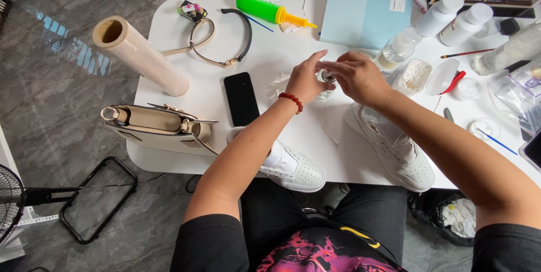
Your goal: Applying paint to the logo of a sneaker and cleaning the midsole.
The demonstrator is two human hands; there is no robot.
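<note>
**Both hands on a small jar, centre of tabletop**

Left hand [307, 77] and right hand [355, 76] meet over the middle of the white tabletop [282, 47]. Between them sits a small clear glass jar [326, 80] with a dark cap, mostly hidden by the fingers. Left grip is wrapped around the jar's side from 9 o'clock, index finger lifted. Right grip is pinched on the cap from above, fingertips closed on it. Whether the jar rests on the tabletop or is lifted just off it cannot be told. A red bead bracelet [292, 101] circles the left wrist.

A crumpled white tissue [279, 85] lies just beside the left hand at 9 o'clock. Black phone [241, 98] lies face down further out at 9 o'clock.

Two white sneakers lie near the body: one sneaker [296, 170] at 6 o'clock under the left forearm, the other sneaker [394, 148] at 5 o'clock under the right forearm.

At 12 o'clock: green and yellow hand pump [270, 10], light blue folder [363, 17]. At 1 to 2 o'clock: clear bottle [397, 51], two white bottles [456, 17], tub of cotton swabs [414, 75].

At 10 o'clock: loose bag straps [217, 38], roll of clear film [141, 55]. At 8 o'clock: beige handbag [155, 125], lying on its side at the tabletop edge.
</note>
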